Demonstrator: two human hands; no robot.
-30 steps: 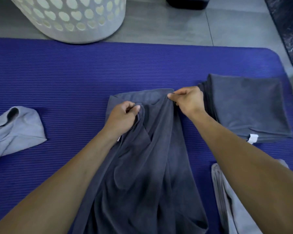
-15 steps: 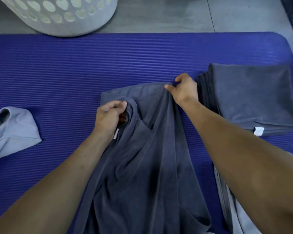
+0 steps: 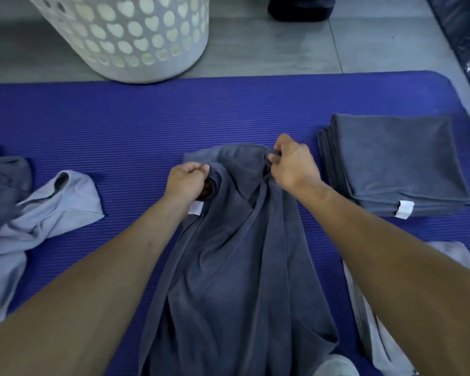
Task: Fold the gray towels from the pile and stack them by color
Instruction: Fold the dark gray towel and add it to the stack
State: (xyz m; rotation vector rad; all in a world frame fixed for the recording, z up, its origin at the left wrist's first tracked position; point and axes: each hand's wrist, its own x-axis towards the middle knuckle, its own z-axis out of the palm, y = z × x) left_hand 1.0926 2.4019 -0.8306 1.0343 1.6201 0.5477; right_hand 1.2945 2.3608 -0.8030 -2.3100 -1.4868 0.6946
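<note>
Dark gray towel (image 3: 236,280) draped lengthwise on blue mat (image 3: 147,126). Far edge pinched by left hand (image 3: 186,180) and right hand (image 3: 293,164), fingers curled. Folded dark stack (image 3: 396,161) right. White basket (image 3: 136,33) beyond.

I see a ribbed purple mat (image 3: 228,112) spread over a gray tiled floor (image 3: 269,47), with a white laundry basket (image 3: 136,36) pierced by heart-shaped holes standing on the floor at the mat's far edge, a black object (image 3: 300,8) beyond it, and dark shiny material (image 3: 464,31) at far right.
</note>
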